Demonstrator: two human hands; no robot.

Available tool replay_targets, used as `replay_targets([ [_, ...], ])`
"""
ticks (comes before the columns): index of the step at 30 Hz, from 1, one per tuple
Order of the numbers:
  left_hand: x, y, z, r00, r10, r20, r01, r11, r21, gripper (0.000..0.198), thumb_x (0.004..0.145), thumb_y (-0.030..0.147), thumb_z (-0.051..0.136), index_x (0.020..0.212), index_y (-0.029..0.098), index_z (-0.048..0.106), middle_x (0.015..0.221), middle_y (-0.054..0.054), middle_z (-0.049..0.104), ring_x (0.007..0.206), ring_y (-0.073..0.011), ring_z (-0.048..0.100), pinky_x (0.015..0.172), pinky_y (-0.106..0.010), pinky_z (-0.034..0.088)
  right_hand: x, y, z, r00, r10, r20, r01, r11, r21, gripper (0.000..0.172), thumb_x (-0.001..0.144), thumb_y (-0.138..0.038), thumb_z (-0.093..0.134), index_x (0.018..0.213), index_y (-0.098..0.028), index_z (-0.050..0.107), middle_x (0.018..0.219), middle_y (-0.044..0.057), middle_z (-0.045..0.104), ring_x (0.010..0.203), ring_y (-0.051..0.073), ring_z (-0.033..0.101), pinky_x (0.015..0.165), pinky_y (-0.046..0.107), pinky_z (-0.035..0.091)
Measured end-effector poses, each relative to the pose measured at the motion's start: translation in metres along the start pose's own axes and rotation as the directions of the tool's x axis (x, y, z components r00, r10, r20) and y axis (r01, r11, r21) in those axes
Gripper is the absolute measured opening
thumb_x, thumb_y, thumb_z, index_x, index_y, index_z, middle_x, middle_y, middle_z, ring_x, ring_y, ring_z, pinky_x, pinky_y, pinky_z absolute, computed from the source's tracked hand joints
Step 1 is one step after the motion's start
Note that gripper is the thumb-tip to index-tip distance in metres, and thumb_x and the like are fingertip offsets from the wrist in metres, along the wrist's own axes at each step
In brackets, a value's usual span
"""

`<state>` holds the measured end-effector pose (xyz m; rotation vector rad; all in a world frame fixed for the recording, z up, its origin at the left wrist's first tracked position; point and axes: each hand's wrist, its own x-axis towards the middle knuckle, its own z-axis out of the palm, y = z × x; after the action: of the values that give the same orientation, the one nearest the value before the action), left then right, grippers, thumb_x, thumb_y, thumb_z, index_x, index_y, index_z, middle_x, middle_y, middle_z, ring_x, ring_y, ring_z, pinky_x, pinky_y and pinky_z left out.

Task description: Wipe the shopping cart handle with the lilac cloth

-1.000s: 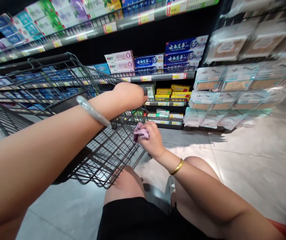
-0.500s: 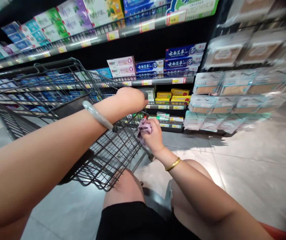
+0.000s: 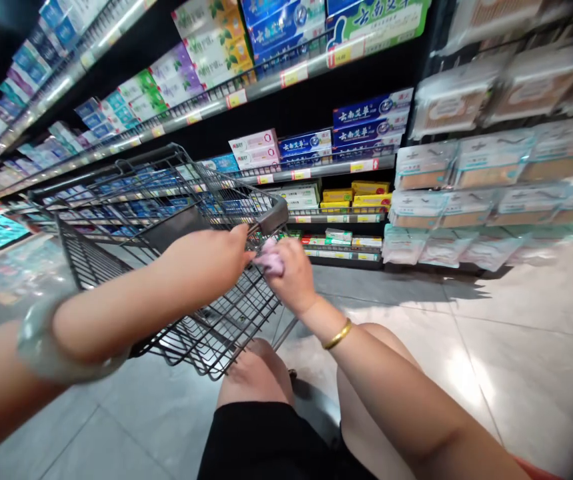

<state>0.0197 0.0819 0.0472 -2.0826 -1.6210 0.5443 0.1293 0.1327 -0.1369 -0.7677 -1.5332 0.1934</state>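
A black wire shopping cart [image 3: 211, 347] stands tilted in front of me, its mesh side towards my knees. My left hand [image 3: 211, 257], with a pale green bangle [image 3: 49, 340] on the forearm, is closed at the cart's upper rim, beside the black corner piece [image 3: 275, 215]. Its fingers are partly hidden. My right hand [image 3: 293, 273], below a gold bangle [image 3: 337, 335], grips a crumpled light purple cloth [image 3: 270, 259] against the wires just under that corner. Both hands are close together, the cloth's end near my left fingertips.
Store shelves [image 3: 311, 70] with boxed toothpaste [image 3: 369, 110] run behind the cart. On the right hang clear packs [image 3: 421, 210] in rows above the grey tiled floor [image 3: 406, 287]. My bent knees [image 3: 256, 377] are close below the cart.
My left hand has drawn back from over the cart's corner to the rim beside it, uncovering the black corner piece. My right hand and the cloth have shifted slightly left. The view has turned slightly.
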Motion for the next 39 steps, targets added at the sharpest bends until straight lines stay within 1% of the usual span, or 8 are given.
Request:
replay_targets([
  [4, -0.046, 0.002, 0.025, 0.985, -0.132, -0.113, 0.129, 0.991, -0.028, 0.053, 0.102, 0.037, 0.039, 0.146, 0.010, 0.048, 0.121, -0.019, 0.073, 0.100, -0.0327, 0.073, 0.077, -0.037, 0.051, -0.014, -0.021, 0.011, 0.944, -0.271, 0.187, 0.272, 0.962, 0.016, 0.021, 0.089, -0.027, 0.063, 0.110, -0.023, 0.067, 0.115, 0.010, 0.066, 0.103, 0.023, 0.060, 0.090, 0.038, 0.054],
  [11, -0.046, 0.026, 0.051, 0.821, -0.510, -0.256, 0.493, 0.860, -0.133, 0.054, 0.107, 0.043, 0.015, 0.102, 0.018, 0.063, 0.085, -0.013, 0.073, 0.077, -0.0301, 0.070, 0.056, -0.033, 0.023, -0.019, -0.020, 0.017, 0.995, -0.099, 0.023, 0.100, 0.995, -0.027, 0.023, 0.086, -0.023, 0.064, 0.108, -0.018, 0.067, 0.116, 0.014, 0.064, 0.111, 0.026, 0.057, 0.094, 0.041, 0.053],
  [18, -0.053, 0.012, 0.079, 0.761, -0.503, -0.411, 0.498, 0.858, -0.127, 0.054, 0.106, 0.046, 0.018, 0.088, 0.019, 0.061, 0.077, -0.012, 0.069, 0.070, -0.0270, 0.065, 0.057, -0.033, 0.015, -0.072, -0.052, 0.050, 0.679, -0.672, 0.294, 0.677, 0.729, 0.101, 0.016, 0.101, -0.030, 0.056, 0.105, -0.030, 0.071, 0.107, 0.000, 0.071, 0.097, 0.018, 0.057, 0.081, 0.033, 0.046],
  [24, -0.077, -0.007, 0.088, 0.773, -0.516, -0.368, 0.494, 0.855, -0.161, 0.055, 0.106, 0.048, 0.020, 0.087, 0.019, 0.063, 0.077, -0.012, 0.068, 0.071, -0.0253, 0.061, 0.059, -0.034, 0.015, -0.033, -0.011, 0.018, 0.955, -0.239, 0.175, 0.264, 0.955, -0.133, 0.023, 0.091, -0.027, 0.066, 0.113, -0.022, 0.071, 0.116, 0.013, 0.066, 0.103, 0.025, 0.058, 0.086, 0.040, 0.048],
  [31, -0.101, -0.032, 0.103, 0.777, -0.530, -0.338, 0.505, 0.847, -0.169, 0.054, 0.105, 0.048, 0.022, 0.089, 0.020, 0.065, 0.080, -0.014, 0.069, 0.075, -0.0265, 0.061, 0.061, -0.035, 0.017, -0.054, -0.032, 0.026, 0.777, -0.513, 0.364, 0.527, 0.847, 0.068, 0.030, 0.092, -0.026, 0.063, 0.122, -0.028, 0.065, 0.122, 0.007, 0.070, 0.104, 0.022, 0.062, 0.082, 0.038, 0.049],
  [33, -0.106, -0.037, 0.107, 0.758, -0.560, -0.335, 0.530, 0.828, -0.184, 0.054, 0.105, 0.047, 0.023, 0.086, 0.020, 0.065, 0.079, -0.013, 0.068, 0.074, -0.0257, 0.061, 0.061, -0.035, 0.017, -0.050, -0.029, 0.028, 0.822, -0.501, 0.272, 0.507, 0.860, 0.053, 0.027, 0.091, -0.025, 0.064, 0.118, -0.027, 0.066, 0.118, 0.007, 0.070, 0.103, 0.022, 0.062, 0.083, 0.037, 0.050],
  [36, -0.114, -0.042, 0.110, 0.737, -0.594, -0.323, 0.558, 0.804, -0.206, 0.052, 0.104, 0.046, 0.024, 0.083, 0.019, 0.063, 0.079, -0.013, 0.067, 0.073, -0.0247, 0.059, 0.061, -0.035, 0.016, -0.030, -0.009, 0.029, 0.987, -0.123, 0.102, 0.121, 0.992, 0.029, 0.026, 0.080, -0.019, 0.067, 0.106, -0.023, 0.068, 0.112, 0.010, 0.066, 0.104, 0.024, 0.060, 0.089, 0.038, 0.051],
  [39, -0.122, -0.043, 0.107, 0.727, -0.624, -0.285, 0.585, 0.781, -0.218, 0.053, 0.104, 0.047, 0.022, 0.081, 0.020, 0.062, 0.079, -0.012, 0.067, 0.073, -0.0251, 0.058, 0.061, -0.035, 0.018, -0.014, 0.002, 0.032, 0.965, 0.248, 0.081, -0.257, 0.960, 0.114, 0.024, 0.070, -0.016, 0.065, 0.093, -0.022, 0.066, 0.102, 0.007, 0.063, 0.098, 0.023, 0.061, 0.088, 0.037, 0.052],
])
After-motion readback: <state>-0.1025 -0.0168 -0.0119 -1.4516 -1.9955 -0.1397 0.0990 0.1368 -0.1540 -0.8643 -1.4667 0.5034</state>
